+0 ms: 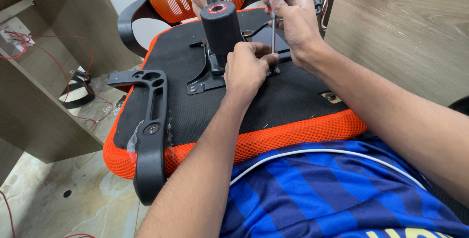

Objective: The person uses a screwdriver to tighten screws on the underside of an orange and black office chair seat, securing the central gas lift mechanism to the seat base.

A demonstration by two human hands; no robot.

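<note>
My right hand [293, 15] is closed around the handle of the screwdriver [273, 23], which stands nearly upright with its shaft running down to the black metal mechanism plate [215, 74] bolted to the underside of the chair seat [273, 103]. My left hand [246, 69] is closed around the lower end of the shaft, its fingers [264, 59] steadying the tip at the plate; whether they also pinch a screw I cannot tell, since the tip is hidden behind them. The seat lies upside down across my lap, its black underside up, with the gas-lift housing [221, 25] rising just beside my left hand.

Hazards, as I judge them:
- Tip slip. If the shaft tilts off vertical under load, the tip may jump from the screw head and strike my left fingers or gouge the seat fabric.
- Seat shift. The seat rests on my legs, not on a desk; downward pressure could rock it and spoil alignment.
- Cross-threading. A screw driven at an angle may bind in the plate.
- Armrest [149, 130] hangs over the near edge on one bolt; a knock could twist it.
- Red wires [73, 47] trail near the floor [73, 189].

Containers: none visible in this view.
</note>
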